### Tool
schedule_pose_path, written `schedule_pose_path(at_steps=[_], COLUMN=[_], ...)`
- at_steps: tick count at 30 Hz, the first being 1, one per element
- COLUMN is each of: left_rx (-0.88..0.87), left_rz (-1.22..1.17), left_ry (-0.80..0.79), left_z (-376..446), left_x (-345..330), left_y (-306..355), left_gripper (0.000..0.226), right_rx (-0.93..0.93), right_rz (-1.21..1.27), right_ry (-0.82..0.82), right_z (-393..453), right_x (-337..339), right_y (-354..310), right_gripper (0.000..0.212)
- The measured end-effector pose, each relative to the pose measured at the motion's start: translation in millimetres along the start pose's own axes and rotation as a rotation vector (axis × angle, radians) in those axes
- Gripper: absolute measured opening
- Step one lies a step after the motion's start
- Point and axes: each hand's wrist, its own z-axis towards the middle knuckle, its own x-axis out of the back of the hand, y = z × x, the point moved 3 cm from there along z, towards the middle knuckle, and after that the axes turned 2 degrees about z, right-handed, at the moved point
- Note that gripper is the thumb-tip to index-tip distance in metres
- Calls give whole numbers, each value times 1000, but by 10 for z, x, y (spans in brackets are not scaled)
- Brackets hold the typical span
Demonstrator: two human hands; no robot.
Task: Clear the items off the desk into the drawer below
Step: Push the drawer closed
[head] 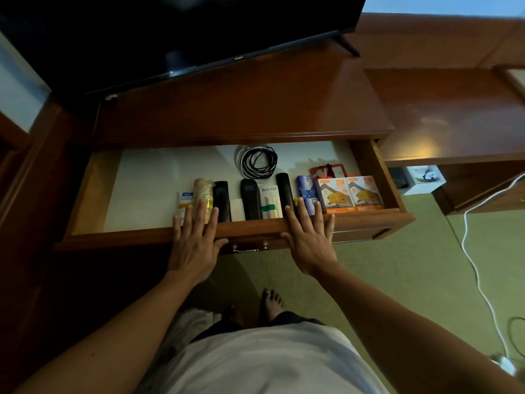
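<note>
Left grip (196, 240): flat, fingers straight, holding nothing, on brown wooden drawer front (113, 237).
Right grip (308, 237): same, at 3 o'clock.
Risk: fingertips over rim get pinched on closing.

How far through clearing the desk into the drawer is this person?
Nearly done. The glossy brown desk top shows only the black television; remotes, a coiled black cable and orange boxes lie in the open wooden drawer. The left hand and right hand rest flat on its front edge. Left: closing it.
</note>
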Motion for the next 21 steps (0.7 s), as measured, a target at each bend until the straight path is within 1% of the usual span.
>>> schedule_pose_path(at_steps=[7,13,17,21], left_rx=[21,8,8,25], left_rz=[3,-20,-12,19], left_ry=[41,75,64,26], left_z=[32,8,56,393], left_x=[-20,-30,-31,39], left_y=[29,41,32,-77], left_gripper=[87,88,89,88], right_rx=[72,92,92,75], right_rz=[5,0,0,31], right_ry=[-24,-7,-12,-8], right_z=[93,98,139,434], right_x=[-1,-21,-24,81], right_y=[96,112,107,46], right_gripper=[64,64,65,66])
